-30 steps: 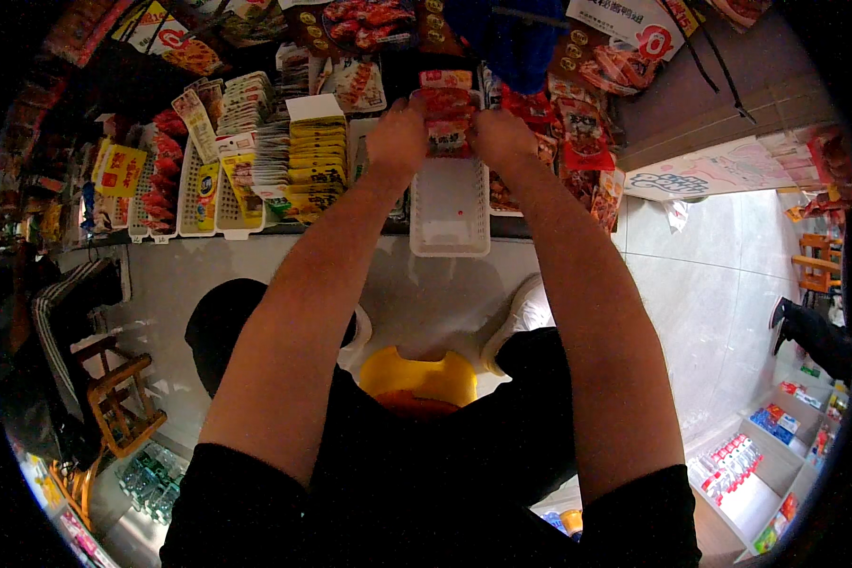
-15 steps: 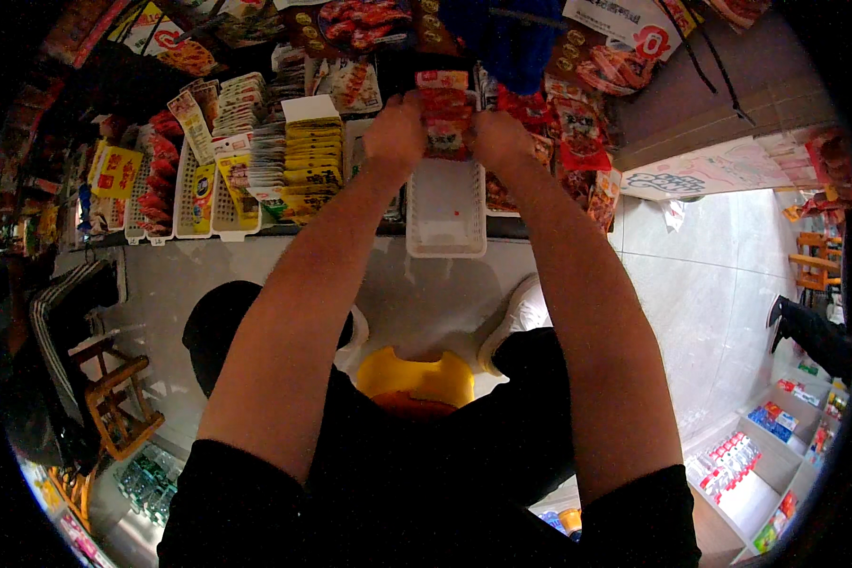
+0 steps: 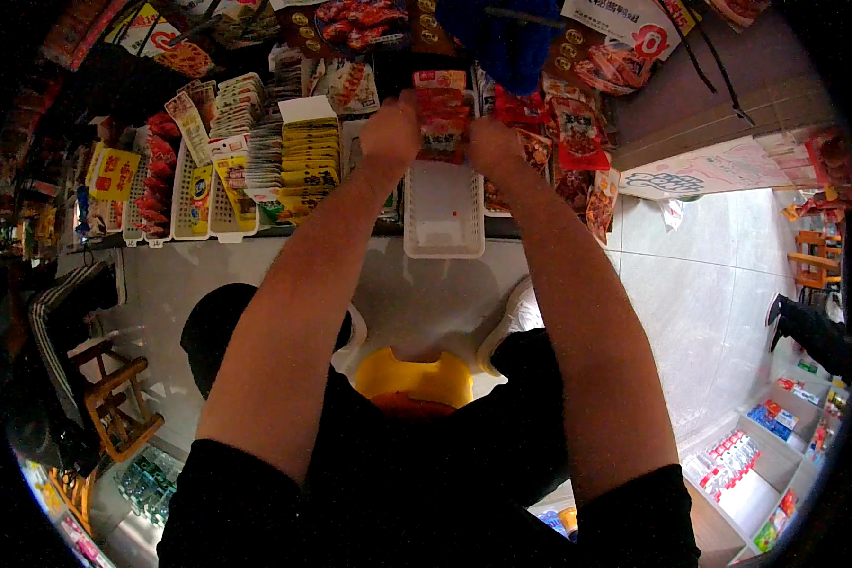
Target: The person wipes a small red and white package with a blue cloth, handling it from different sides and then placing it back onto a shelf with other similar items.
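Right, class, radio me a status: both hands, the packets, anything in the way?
Left hand and right hand grip red packets between them. Packets over white basket, which looks empty. Nothing in the way.

My left hand (image 3: pixel 391 131) and right hand (image 3: pixel 493 144) were bare, as were both forearms, which carried visible hair. I wore a black short-sleeved shirt, dark trousers and white shoes (image 3: pixel 518 312) with pale soles.
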Demonstrator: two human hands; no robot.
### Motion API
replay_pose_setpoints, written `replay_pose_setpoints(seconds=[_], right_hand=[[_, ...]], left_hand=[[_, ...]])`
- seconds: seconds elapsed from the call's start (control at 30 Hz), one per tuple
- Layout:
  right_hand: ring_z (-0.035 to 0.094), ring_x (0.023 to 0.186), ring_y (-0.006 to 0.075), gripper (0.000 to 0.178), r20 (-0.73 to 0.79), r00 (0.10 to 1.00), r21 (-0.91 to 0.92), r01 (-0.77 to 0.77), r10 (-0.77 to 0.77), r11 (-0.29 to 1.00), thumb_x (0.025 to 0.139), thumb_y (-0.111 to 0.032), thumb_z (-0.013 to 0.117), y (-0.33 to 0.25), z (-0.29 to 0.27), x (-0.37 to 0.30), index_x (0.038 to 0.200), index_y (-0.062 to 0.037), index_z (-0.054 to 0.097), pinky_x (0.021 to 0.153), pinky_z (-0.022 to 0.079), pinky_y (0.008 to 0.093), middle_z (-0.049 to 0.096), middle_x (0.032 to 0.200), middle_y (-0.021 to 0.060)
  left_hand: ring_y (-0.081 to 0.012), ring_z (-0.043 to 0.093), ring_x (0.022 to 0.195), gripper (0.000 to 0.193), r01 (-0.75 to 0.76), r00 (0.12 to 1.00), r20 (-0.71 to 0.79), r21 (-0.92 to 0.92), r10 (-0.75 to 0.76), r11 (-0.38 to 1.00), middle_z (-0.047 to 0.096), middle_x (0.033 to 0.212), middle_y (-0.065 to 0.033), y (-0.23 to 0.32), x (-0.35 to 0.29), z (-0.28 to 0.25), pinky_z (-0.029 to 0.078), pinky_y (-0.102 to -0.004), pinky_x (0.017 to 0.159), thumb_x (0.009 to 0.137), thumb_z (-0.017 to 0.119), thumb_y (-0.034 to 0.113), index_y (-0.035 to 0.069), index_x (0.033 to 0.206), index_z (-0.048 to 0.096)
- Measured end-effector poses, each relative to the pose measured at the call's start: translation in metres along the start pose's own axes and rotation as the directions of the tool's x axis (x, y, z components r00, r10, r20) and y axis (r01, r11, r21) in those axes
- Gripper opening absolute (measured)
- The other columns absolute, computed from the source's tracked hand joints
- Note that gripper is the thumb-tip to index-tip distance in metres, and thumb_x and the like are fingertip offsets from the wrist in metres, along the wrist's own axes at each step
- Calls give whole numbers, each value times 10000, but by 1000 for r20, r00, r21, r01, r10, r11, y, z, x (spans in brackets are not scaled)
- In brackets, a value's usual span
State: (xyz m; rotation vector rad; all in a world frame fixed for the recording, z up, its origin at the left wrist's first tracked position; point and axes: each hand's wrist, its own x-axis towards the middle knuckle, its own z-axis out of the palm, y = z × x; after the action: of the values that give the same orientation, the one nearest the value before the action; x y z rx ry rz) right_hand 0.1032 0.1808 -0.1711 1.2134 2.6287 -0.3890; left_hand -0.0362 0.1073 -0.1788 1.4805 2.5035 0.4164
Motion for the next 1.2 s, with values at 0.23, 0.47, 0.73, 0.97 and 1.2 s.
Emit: replay_pose_setpoints(seconds=[0.23,0.47,0.73,0.97,1.2], right_hand=[[607,933,324,314,86,984,26,-161,158,987,765,-283,592,-2,10,12,955,-36,625,805,489,435,624,985,183],[605,928,331,337,4,997,-48,-71,72,996,777,-295,581,4,10,9,971,-22,619,818,481,438,622,988,185],[621,821,330,311,-156,987,237,12,26,971,779,-285,554,23,-30,-18,865,-1,645,749,487,429,633,837,206],[578,948,295,418,82,994,965,-60,78,-255,850,-373,503,22,-122,-84,1151,-84,522,811,453,427,596,1054,110],[541,891,177,287,-162,987,909,149,0,-388,861,-231,587,-1,-158,-100,1063,-58,480,751,483,326,541,1022,78]], left_hand=[[-343,598,902,297,-16,1000,8,-26,16,1000,556,1045,-152,4,-6,-2,520,-452,672,794,561,150,84,1073,480],[-349,590,909,307,-3,1000,-19,8,4,1000,530,1071,-153,10,-7,-4,511,-472,665,821,551,200,87,1091,457],[-354,589,857,306,-87,994,-74,-136,78,987,530,1053,-171,18,-11,-44,499,-446,702,830,556,227,45,1062,475],[-222,543,876,383,412,909,400,-904,117,-111,568,976,-96,64,-21,-143,460,-367,742,851,566,364,51,1065,512],[-197,536,908,359,171,971,152,-982,187,-86,572,990,-76,75,-31,-182,451,-369,762,844,612,278,49,1096,500]])
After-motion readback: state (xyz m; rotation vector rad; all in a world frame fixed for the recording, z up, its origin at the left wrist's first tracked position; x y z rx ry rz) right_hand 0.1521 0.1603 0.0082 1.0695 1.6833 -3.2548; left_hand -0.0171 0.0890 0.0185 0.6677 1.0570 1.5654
